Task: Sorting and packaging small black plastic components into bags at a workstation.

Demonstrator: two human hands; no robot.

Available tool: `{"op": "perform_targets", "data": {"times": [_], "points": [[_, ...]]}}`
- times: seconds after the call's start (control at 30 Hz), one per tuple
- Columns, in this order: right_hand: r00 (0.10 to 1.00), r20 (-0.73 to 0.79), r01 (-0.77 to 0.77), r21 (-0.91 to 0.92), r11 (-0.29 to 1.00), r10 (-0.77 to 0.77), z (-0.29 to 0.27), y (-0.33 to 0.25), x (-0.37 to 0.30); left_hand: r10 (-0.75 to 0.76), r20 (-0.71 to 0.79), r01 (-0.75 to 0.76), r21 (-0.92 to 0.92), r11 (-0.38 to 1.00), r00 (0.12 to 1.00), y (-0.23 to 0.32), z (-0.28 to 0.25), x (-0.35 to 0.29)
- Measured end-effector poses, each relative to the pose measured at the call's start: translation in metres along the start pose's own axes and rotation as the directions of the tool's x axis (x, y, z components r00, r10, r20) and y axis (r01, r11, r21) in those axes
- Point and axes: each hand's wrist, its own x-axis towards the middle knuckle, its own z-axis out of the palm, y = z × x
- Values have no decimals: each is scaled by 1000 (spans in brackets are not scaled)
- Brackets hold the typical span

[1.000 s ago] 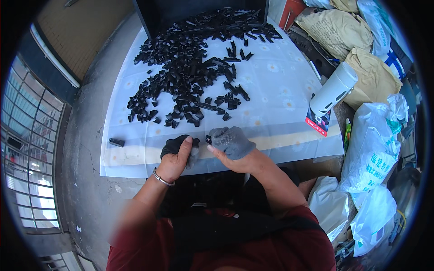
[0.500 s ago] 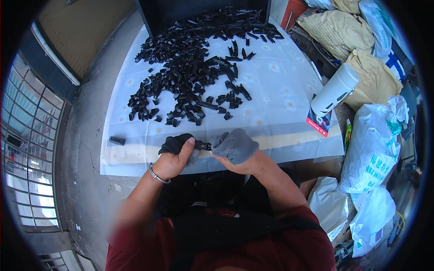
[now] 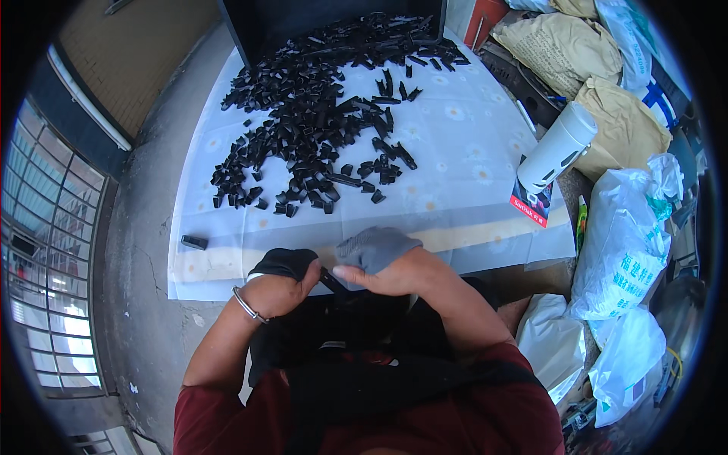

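Observation:
My left hand (image 3: 287, 280), in a black glove with the thumb bare and a metal bangle at the wrist, is closed on a dark elongated black plastic part (image 3: 334, 282). One end of the part slants down toward my lap, where it blends with dark clothing. Against its other side lies my right hand (image 3: 383, 262), in a grey glove with a bare thumb; its fingers are curled and its thumb presses by the part. Both hands are at the near table edge. Beyond them lies a spread heap of small black plastic pieces (image 3: 296, 140).
A large black bin (image 3: 235, 34) lies tipped at the table's far end. One black piece (image 3: 194, 242) sits apart at left. On the flowered white tablecloth (image 3: 455, 163), a white bottle (image 3: 557, 148) stands at right by a red-black card (image 3: 528, 208). Filled sacks (image 3: 622, 243) crowd the right side.
Both hands have come slightly nearer to me, and the part has tilted from nearly level to slanting downward. The right hand has turned, so its thumb now shows more.

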Motion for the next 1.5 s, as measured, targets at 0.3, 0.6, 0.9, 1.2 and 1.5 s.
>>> {"op": "perform_targets", "data": {"times": [0.3, 0.6, 0.9, 1.2, 1.5], "points": [[903, -429, -143, -350, 926, -23, 30, 68, 60, 16, -412, 102, 263, 959, 911, -15, 32, 60], [890, -420, 6, -374, 927, -175, 25, 60, 39, 42, -447, 90, 268, 959, 893, -34, 47, 48], [956, -281, -12, 267, 964, 89, 16, 27, 15, -106, -337, 81, -87, 993, 935, -8, 13, 27], [933, -343, 177, 176, 968, -108, 18, 19, 10, -296, -268, 6, -733, 681, 917, 0, 24, 25], [935, -333, 171, 112, 979, -126, 16, 8, -3, -507, -29, 141, -946, 293, 861, 10, 34, 9]]}}
